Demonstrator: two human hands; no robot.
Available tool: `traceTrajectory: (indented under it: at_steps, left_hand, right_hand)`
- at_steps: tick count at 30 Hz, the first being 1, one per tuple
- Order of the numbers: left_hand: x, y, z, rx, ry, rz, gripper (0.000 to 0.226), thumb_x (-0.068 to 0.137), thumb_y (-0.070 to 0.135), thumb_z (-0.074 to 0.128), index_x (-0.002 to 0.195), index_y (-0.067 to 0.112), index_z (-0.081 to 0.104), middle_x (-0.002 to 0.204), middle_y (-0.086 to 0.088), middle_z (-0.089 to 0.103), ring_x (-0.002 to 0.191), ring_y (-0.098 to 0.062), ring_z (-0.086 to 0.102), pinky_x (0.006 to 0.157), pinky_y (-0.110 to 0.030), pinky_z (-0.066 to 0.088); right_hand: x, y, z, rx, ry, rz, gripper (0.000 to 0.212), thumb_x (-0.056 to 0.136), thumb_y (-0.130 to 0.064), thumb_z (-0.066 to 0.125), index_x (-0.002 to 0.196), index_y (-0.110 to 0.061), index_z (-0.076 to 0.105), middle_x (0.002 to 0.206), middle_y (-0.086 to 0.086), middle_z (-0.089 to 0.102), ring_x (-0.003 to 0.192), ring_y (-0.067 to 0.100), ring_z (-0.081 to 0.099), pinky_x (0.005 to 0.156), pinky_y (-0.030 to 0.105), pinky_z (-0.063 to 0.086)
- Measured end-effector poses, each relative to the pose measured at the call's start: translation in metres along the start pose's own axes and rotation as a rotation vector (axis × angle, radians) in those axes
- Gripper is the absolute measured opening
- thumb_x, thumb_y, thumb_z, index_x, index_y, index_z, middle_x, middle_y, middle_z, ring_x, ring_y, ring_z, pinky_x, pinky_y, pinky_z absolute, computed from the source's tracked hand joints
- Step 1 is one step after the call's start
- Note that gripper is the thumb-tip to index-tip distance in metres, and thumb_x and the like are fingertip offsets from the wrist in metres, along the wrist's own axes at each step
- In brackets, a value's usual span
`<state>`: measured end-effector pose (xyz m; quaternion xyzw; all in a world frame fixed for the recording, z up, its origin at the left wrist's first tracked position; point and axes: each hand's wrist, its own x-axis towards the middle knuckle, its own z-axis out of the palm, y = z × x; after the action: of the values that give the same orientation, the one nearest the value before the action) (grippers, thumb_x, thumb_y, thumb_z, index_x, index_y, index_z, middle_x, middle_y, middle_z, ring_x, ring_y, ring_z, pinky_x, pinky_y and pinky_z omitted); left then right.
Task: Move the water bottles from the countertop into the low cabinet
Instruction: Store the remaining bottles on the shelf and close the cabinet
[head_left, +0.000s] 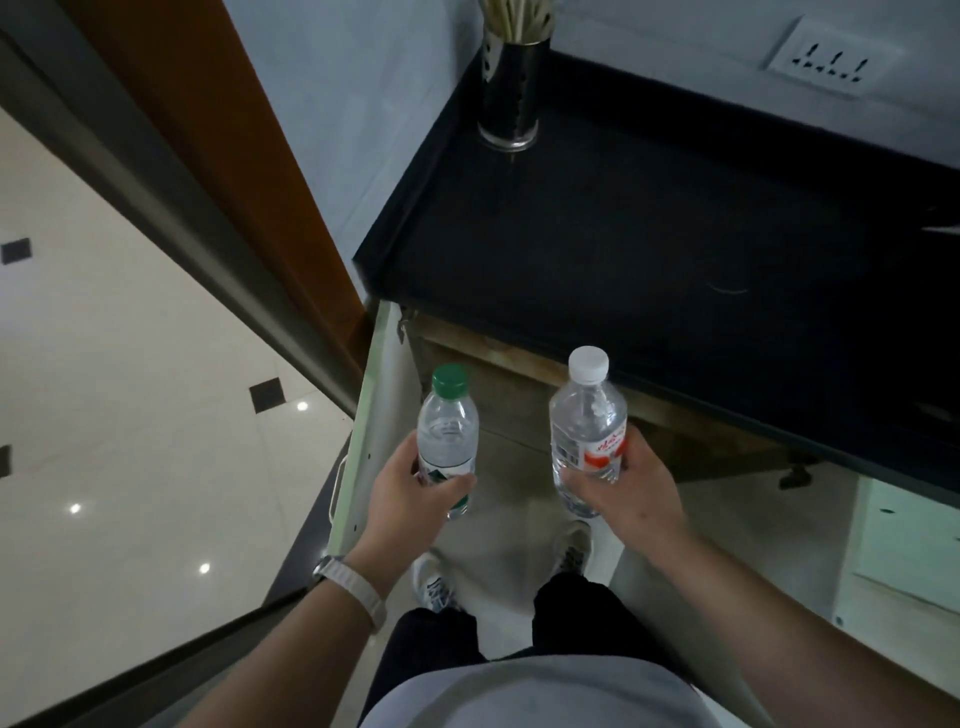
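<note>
Both bottles held upright below the countertop (649, 218) edge before the open low cabinet (498, 400): left hand (410, 499) wrapped around the green-capped bottle (447, 441), right hand (623, 493) around the white-capped bottle (587, 426); rising carelessly could knock caps against the overhang.

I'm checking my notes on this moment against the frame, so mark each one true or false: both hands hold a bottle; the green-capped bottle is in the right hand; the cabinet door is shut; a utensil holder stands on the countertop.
1. Both hands hold a bottle. True: left hand, right hand.
2. The green-capped bottle is in the right hand. False: the left hand holds it; the right holds the white-capped bottle.
3. The cabinet door is shut. False: it stands open.
4. A utensil holder stands on the countertop. True.
</note>
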<state>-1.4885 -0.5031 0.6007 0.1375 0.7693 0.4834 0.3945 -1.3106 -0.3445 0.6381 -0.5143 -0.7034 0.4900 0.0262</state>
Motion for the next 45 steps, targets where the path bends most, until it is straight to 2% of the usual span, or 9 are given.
traceTrajectory:
  at_steps: [3,5,9,17,23,29,32,41,45]
  left_hand:
    - [0.012,-0.007,0.014,-0.037,0.078,-0.017,0.044,0.073,0.012,0.084,0.100,0.042,0.066,0.094,0.018,0.075,0.086,-0.004,0.072,0.083,-0.034,0.058]
    - [0.022,-0.019,0.025,-0.069,0.150,-0.026,0.046,0.071,0.010,0.084,0.096,0.046,0.068,0.093,0.016,0.075,0.087,-0.009,0.072,0.081,-0.035,0.058]
    - [0.054,-0.056,0.048,-0.149,0.253,-0.033,0.042,0.071,0.001,0.083,0.094,0.033,0.068,0.087,0.014,0.075,0.083,-0.009,0.071,0.074,-0.027,0.054]
    - [0.140,-0.143,0.085,-0.204,0.277,0.058,0.045,0.071,-0.009,0.082,0.105,0.019,0.070,0.090,0.010,0.077,0.081,-0.003,0.071,0.068,-0.016,0.053]
    - [0.206,-0.220,0.112,-0.212,0.293,0.111,0.045,0.073,0.002,0.084,0.110,0.023,0.069,0.090,0.011,0.076,0.082,-0.003,0.071,0.063,-0.014,0.051]
    - [0.277,-0.274,0.123,-0.216,0.284,0.220,0.047,0.068,0.019,0.084,0.112,0.029,0.070,0.101,0.007,0.076,0.094,-0.014,0.073,0.075,-0.029,0.057]
    - [0.303,-0.283,0.123,-0.234,0.279,0.287,0.046,0.074,0.007,0.084,0.108,0.034,0.068,0.098,0.011,0.076,0.090,-0.010,0.073,0.070,-0.021,0.057]
    - [0.348,-0.253,0.109,-0.228,0.342,0.444,0.047,0.075,0.015,0.083,0.117,0.027,0.068,0.104,0.007,0.076,0.096,-0.013,0.073,0.081,-0.037,0.059]
    - [0.364,-0.218,0.103,-0.221,0.370,0.528,0.047,0.075,0.017,0.083,0.118,0.029,0.068,0.105,0.010,0.075,0.097,-0.010,0.073,0.081,-0.036,0.059]
  right_hand:
    - [0.023,0.010,0.006,-0.016,-0.077,-0.029,0.054,0.073,-0.038,0.083,0.112,-0.044,0.046,0.106,-0.018,0.063,0.092,-0.002,0.059,0.071,0.013,0.041]
    - [0.043,0.024,0.017,-0.022,-0.113,-0.056,0.054,0.070,-0.041,0.084,0.110,-0.044,0.049,0.106,-0.018,0.063,0.095,0.000,0.061,0.075,0.016,0.046]
    - [0.087,0.062,0.047,-0.006,-0.173,-0.083,0.061,0.069,-0.043,0.085,0.119,-0.038,0.052,0.112,-0.015,0.064,0.101,0.004,0.063,0.090,0.029,0.052]
    - [0.176,0.144,0.113,0.124,-0.172,-0.090,0.053,0.071,-0.042,0.084,0.105,-0.055,0.045,0.109,-0.024,0.061,0.098,-0.003,0.061,0.079,0.015,0.046]
    - [0.249,0.196,0.158,0.187,-0.105,-0.179,0.063,0.072,-0.032,0.084,0.119,-0.044,0.044,0.103,-0.028,0.056,0.091,-0.008,0.055,0.073,0.011,0.042]
    - [0.318,0.229,0.196,0.212,-0.037,-0.367,0.064,0.070,-0.026,0.086,0.119,-0.045,0.049,0.100,-0.028,0.063,0.088,-0.016,0.061,0.065,0.005,0.046]
    - [0.343,0.234,0.206,0.240,-0.008,-0.441,0.063,0.070,-0.026,0.086,0.121,-0.040,0.053,0.101,-0.024,0.066,0.089,-0.017,0.061,0.063,0.000,0.045]
    - [0.376,0.202,0.214,0.274,0.053,-0.607,0.060,0.069,-0.033,0.083,0.118,-0.044,0.051,0.106,-0.022,0.066,0.095,-0.013,0.062,0.073,0.011,0.049]
    - [0.379,0.182,0.214,0.316,0.059,-0.654,0.057,0.072,-0.030,0.084,0.114,-0.045,0.049,0.098,-0.027,0.063,0.086,-0.024,0.056,0.062,-0.002,0.043]
